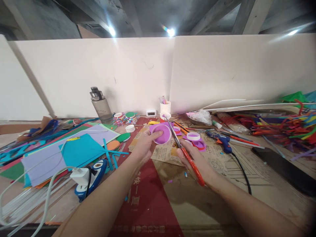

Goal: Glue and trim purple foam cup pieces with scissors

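Observation:
My left hand grips a round paper piece, purple inside with a pale rim, its thumb lying across the inside. A strip of purple paper sticks out past the rim at the upper left. In my right hand are scissors with red handles, their metal blades pointing up and away beside the right edge of the round piece. Whether the blades touch the paper I cannot tell. Just beyond my right hand lie more rings, a white one and a red one, on purple paper.
A blue glue gun with a black cord lies at right, near a dark flat bar. Coloured sheets and a power strip with a white charger stand left. A bottle, paper cups and a small clock line the back.

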Demonstrator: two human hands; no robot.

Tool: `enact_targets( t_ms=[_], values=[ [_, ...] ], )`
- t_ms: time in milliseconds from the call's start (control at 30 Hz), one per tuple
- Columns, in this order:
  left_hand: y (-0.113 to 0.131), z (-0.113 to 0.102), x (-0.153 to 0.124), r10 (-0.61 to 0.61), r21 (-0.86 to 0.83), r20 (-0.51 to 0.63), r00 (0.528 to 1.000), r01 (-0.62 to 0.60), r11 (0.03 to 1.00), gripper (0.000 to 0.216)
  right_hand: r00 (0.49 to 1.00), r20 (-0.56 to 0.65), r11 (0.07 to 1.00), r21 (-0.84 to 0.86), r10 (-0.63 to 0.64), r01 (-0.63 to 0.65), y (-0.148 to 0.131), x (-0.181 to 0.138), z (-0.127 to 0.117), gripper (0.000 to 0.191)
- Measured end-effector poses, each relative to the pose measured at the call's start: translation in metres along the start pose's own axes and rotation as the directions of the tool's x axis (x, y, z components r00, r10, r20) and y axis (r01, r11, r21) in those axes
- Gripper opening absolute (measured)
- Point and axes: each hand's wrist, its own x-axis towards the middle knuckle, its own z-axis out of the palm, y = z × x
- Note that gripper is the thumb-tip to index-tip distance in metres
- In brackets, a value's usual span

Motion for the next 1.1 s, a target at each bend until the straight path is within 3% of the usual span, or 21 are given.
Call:
enact_targets(
  t_ms=[200,367,633,1100],
  values=[
    [-0.009,0.010,-0.006,-0.048,-0.168,-0.052,0.997,0.039,0.985,0.031,0.999,-0.036,1.000,0.027,0.012,-0.011,0.002,0.001,0.001,0.030],
    [-0.013,0.013,-0.006,-0.020,-0.136,-0.101,0.995,0.006,0.991,0.032,1.000,-0.005,1.000,0.005,0.002,-0.002,0.002,-0.002,0.001,0.025],
    [-0.015,0.009,-0.004,0.040,-0.093,-0.070,0.997,-0.047,0.995,0.036,0.998,0.047,0.996,0.078,-0.037,0.033,0.001,0.000,0.001,0.025],
    [-0.010,0.008,-0.005,0.037,-0.023,-0.052,0.998,-0.038,0.999,0.037,1.000,0.027,1.000,0.022,0.012,-0.013,-0.003,-0.001,0.000,0.028]
  ],
)
